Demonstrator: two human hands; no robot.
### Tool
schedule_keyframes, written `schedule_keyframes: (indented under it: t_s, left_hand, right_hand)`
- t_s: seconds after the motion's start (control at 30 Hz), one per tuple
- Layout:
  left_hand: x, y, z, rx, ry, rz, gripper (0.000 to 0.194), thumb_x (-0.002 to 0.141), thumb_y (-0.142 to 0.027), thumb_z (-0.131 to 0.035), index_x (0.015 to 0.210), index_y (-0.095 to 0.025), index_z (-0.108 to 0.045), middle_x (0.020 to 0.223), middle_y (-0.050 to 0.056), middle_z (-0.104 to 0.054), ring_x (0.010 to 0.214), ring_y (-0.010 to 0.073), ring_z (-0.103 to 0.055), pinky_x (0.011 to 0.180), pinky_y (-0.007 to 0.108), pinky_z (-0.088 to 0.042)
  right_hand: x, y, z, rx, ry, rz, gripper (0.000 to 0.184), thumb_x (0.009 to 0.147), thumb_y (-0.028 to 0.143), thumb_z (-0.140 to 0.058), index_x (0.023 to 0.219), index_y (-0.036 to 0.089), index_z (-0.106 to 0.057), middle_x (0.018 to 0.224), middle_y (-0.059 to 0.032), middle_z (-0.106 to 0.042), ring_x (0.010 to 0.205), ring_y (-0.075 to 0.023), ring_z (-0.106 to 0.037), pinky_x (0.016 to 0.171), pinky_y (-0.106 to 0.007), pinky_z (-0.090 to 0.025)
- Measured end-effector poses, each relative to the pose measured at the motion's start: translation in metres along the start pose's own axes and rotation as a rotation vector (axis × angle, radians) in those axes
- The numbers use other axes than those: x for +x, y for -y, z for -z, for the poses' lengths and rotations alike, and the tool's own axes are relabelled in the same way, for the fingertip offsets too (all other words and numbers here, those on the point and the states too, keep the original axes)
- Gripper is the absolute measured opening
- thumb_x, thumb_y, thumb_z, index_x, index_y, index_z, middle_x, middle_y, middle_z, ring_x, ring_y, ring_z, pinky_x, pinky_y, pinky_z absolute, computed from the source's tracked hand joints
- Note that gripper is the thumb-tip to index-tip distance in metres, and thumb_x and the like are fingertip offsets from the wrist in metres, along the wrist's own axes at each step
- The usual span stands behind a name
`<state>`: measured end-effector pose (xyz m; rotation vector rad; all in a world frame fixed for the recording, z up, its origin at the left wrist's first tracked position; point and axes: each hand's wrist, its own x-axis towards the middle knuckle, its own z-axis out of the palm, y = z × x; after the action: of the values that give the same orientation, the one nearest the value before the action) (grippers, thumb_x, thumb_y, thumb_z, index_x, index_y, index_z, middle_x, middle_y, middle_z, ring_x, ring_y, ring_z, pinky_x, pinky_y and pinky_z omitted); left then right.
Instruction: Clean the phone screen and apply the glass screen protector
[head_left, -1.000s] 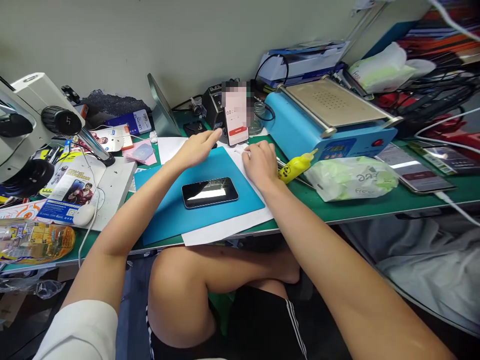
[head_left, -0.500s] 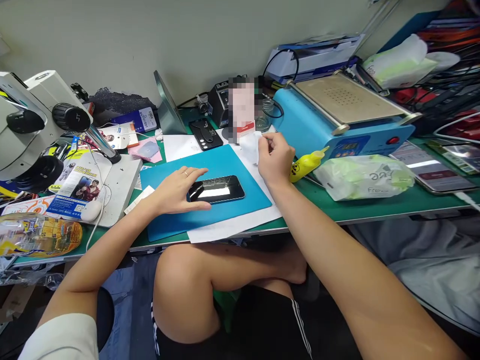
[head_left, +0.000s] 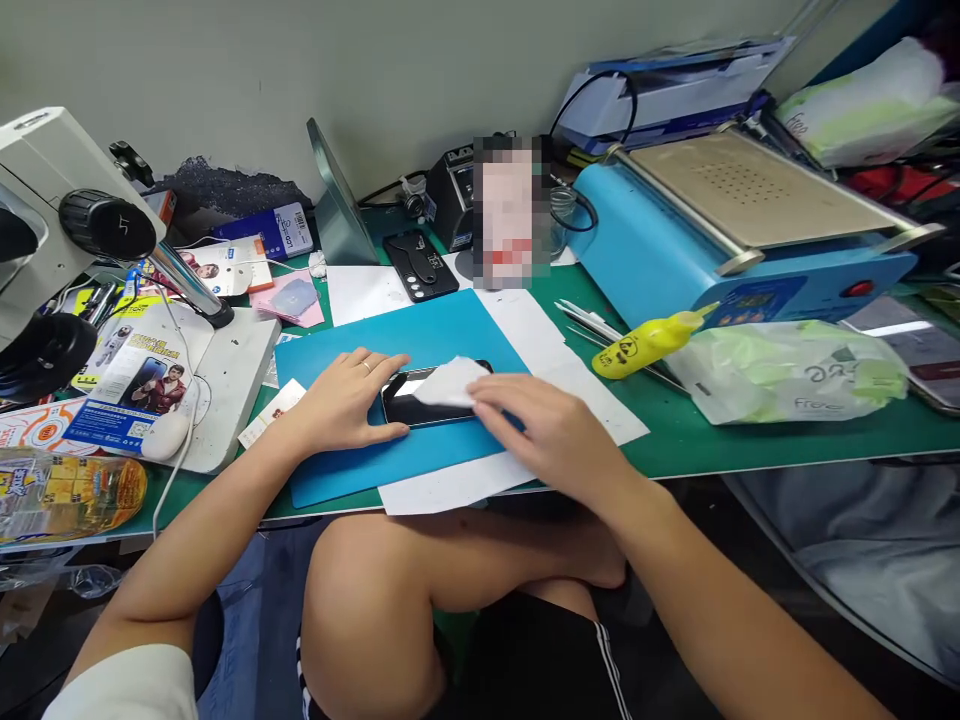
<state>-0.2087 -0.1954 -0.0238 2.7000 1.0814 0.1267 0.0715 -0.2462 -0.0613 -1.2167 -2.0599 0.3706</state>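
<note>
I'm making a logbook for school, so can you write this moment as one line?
left hand: at phone's left end | right hand: holds white tissue over phone | phone: on blue mat

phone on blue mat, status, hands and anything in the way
Left hand at left end of phone. Right hand holding white tissue. Tissue covers part of phone.

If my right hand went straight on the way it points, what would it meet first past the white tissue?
Probably your left hand, at the smartphone's left end, though depth is unclear; your right hand could pass above.
</note>
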Motion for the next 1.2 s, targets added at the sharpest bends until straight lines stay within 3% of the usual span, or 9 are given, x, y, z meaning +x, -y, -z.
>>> schedule_keyframes:
  t_s: [0.13,0.23,0.33,0.43,0.63,0.73,0.83,1.03,1.2]
  left_hand:
    - [-0.001,-0.002,0.000,-0.004,0.018,0.023,0.079,0.093,-0.056,-0.066,0.158,-0.018,-0.041,0.144,0.016,-0.063,0.125,0.0366,-0.058,0.107,0.051,-0.048]
    - [-0.003,-0.001,0.000,-0.010,0.011,0.028,0.082,0.093,-0.059,-0.066,0.159,-0.019,-0.039,0.144,0.016,-0.062,0.125,0.0364,-0.058,0.107,0.051,-0.049]
    - [-0.004,0.001,0.000,0.000,0.007,0.022,0.087,0.091,-0.066,-0.067,0.159,-0.020,-0.039,0.145,0.017,-0.062,0.124,0.0372,-0.059,0.106,0.052,-0.049]
    - [-0.005,0.002,-0.001,-0.002,0.010,0.009,0.089,0.091,-0.067,-0.067,0.160,-0.019,-0.038,0.145,0.017,-0.062,0.124,0.0373,-0.059,0.106,0.052,-0.049]
    - [-0.005,0.000,-0.001,-0.075,-0.011,0.032,0.086,0.091,-0.061,-0.066,0.159,-0.016,-0.039,0.149,0.018,-0.059,0.128,0.0371,-0.057,0.110,0.052,-0.048]
    - [-0.007,0.001,0.001,-0.174,-0.063,0.048,0.065,0.098,-0.047,-0.045,0.157,-0.019,-0.042,0.151,0.014,-0.058,0.131,0.0345,-0.056,0.113,0.052,-0.046]
    - [-0.008,0.002,0.002,-0.274,-0.165,0.067,0.059,0.100,-0.039,-0.028,0.154,-0.023,-0.046,0.147,0.010,-0.062,0.128,0.0314,-0.058,0.111,0.049,-0.047]
    - [-0.008,0.003,0.000,-0.291,-0.202,0.076,0.056,0.099,-0.037,-0.030,0.150,-0.023,-0.050,0.141,0.011,-0.065,0.122,0.0313,-0.060,0.106,0.049,-0.049]
    - [-0.007,0.003,-0.003,-0.304,-0.190,0.033,0.054,0.102,-0.036,-0.030,0.145,-0.014,-0.052,0.137,0.014,-0.067,0.118,0.0308,-0.060,0.102,0.049,-0.049]
  right_hand:
    - [-0.014,0.013,-0.008,-0.044,0.046,0.043,0.037,0.107,0.040,-0.047,0.126,0.026,-0.076,0.127,-0.0074,-0.078,0.125,-0.0289,-0.071,0.110,-0.050,-0.058]
    - [-0.015,0.015,-0.017,-0.169,0.116,0.079,0.061,0.108,0.052,-0.042,0.153,0.014,-0.057,0.156,-0.0168,-0.056,0.148,-0.0335,-0.052,0.120,-0.055,-0.049]
    - [-0.020,0.016,-0.028,-0.269,0.201,0.107,0.082,0.105,0.063,-0.039,0.165,0.007,-0.034,0.168,-0.0226,-0.035,0.157,-0.0365,-0.035,0.124,-0.059,-0.042]
    - [-0.025,0.015,-0.037,-0.320,0.232,0.116,0.090,0.103,0.067,-0.037,0.168,0.006,-0.024,0.170,-0.0242,-0.029,0.159,-0.0369,-0.030,0.125,-0.060,-0.039]
    - [-0.009,0.018,-0.047,-0.333,0.270,0.067,0.095,0.102,0.070,-0.037,0.167,0.001,-0.023,0.171,-0.0279,-0.024,0.161,-0.0390,-0.024,0.128,-0.061,-0.033]
    - [0.005,0.029,-0.055,-0.282,0.299,0.055,0.102,0.100,0.075,-0.038,0.166,-0.001,-0.023,0.171,-0.0289,-0.021,0.162,-0.0394,-0.019,0.130,-0.061,-0.028]
    - [0.016,0.043,-0.066,-0.235,0.341,0.052,0.108,0.097,0.079,-0.037,0.165,-0.003,-0.024,0.172,-0.0290,-0.020,0.163,-0.0395,-0.016,0.130,-0.061,-0.026]
    - [0.017,0.063,-0.072,-0.221,0.385,0.069,0.116,0.094,0.085,-0.033,0.163,-0.008,-0.026,0.171,-0.0292,-0.017,0.163,-0.0394,-0.015,0.132,-0.057,-0.022]
    - [0.006,0.067,-0.065,-0.233,0.417,0.087,0.111,0.097,0.082,-0.032,0.164,-0.006,-0.023,0.172,-0.0263,-0.014,0.163,-0.0376,-0.015,0.132,-0.055,-0.024]
